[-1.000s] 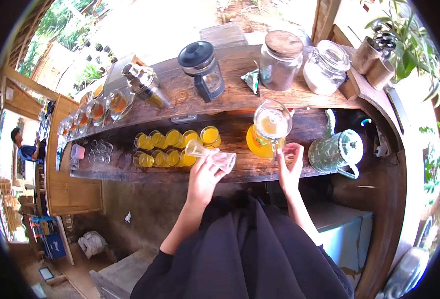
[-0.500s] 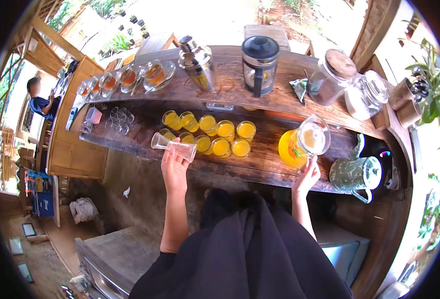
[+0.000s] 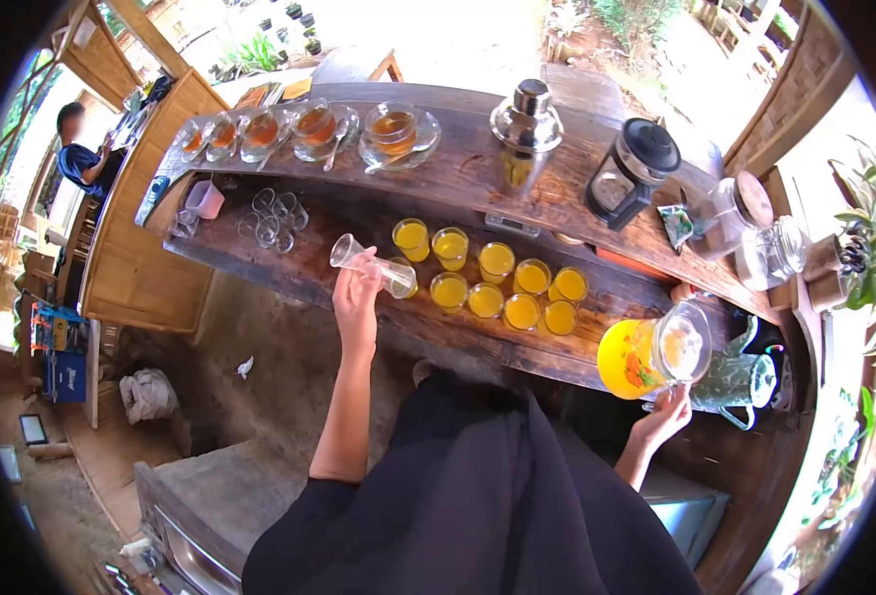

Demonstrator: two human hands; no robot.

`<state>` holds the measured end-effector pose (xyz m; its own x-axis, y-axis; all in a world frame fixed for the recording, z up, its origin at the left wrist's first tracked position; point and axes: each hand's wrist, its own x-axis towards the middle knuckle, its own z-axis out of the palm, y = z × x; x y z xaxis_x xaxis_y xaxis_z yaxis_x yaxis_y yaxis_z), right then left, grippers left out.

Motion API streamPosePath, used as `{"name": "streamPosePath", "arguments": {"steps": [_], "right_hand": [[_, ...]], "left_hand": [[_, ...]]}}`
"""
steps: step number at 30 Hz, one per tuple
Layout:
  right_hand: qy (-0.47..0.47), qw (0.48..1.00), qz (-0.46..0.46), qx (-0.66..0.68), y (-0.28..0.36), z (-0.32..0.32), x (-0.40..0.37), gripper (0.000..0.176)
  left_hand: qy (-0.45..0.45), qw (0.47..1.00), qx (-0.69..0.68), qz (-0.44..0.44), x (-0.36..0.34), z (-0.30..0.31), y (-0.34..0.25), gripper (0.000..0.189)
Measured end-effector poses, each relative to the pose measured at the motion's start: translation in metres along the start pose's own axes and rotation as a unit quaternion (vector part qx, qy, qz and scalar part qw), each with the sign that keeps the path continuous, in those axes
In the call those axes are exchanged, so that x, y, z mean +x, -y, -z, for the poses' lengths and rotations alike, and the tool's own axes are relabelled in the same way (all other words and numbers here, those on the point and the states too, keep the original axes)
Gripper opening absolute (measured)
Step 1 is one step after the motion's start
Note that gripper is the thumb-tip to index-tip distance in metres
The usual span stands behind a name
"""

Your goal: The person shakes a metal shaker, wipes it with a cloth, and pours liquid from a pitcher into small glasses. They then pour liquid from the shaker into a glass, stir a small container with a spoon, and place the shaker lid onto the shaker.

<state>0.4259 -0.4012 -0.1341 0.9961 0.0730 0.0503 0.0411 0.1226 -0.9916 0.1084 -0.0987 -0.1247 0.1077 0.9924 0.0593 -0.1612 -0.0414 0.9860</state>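
Note:
My left hand is closed around a clear, narrow-waisted glass, held sideways over the front edge of the lower counter. Its flared end points left, and the other end overlaps a juice glass in this view. At the right, my right hand grips the handle of a glass pitcher with a flower print and yellow-orange juice inside. The pitcher leans with its mouth to the right. Between my hands, several small glasses of yellow juice stand in two rows on the wooden counter.
On the upper shelf are cups of amber drink on saucers, a metal shaker, a French press and lidded jars. Upturned clear glasses sit left. A green speckled kettle stands right of the pitcher. A person is far left.
My view has swung left, so the counter and its things sit farther right. The pitcher is now lower, close by the kettle. Both hands keep their holds.

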Motion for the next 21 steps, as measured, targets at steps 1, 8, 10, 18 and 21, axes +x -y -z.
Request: {"name": "streamPosePath", "arguments": {"steps": [1,8,10,18,21], "right_hand": [[-0.013,1.0,-0.002,-0.003,0.013,-0.009,-0.012,0.034],[0.011,0.998,0.014,0.063,0.053,-0.043,-0.072,0.033],[-0.007,0.998,0.021,0.057,0.054,-0.057,-0.089,0.033],[0.095,0.992,0.001,0.089,0.046,-0.096,-0.145,0.027],[0.034,0.999,-0.016,0.036,0.042,-0.113,-0.163,0.026]], "left_hand": [[0.019,0.999,0.006,-0.036,0.009,0.003,0.006,0.034],[0.147,0.989,-0.035,-0.004,0.049,0.028,0.027,0.031],[0.159,0.986,-0.04,0.008,0.058,0.035,0.028,0.029],[0.253,0.966,0.061,0.008,0.078,0.059,0.028,0.02],[0.266,0.957,0.099,-0.059,0.077,0.058,0.029,0.024]]}}
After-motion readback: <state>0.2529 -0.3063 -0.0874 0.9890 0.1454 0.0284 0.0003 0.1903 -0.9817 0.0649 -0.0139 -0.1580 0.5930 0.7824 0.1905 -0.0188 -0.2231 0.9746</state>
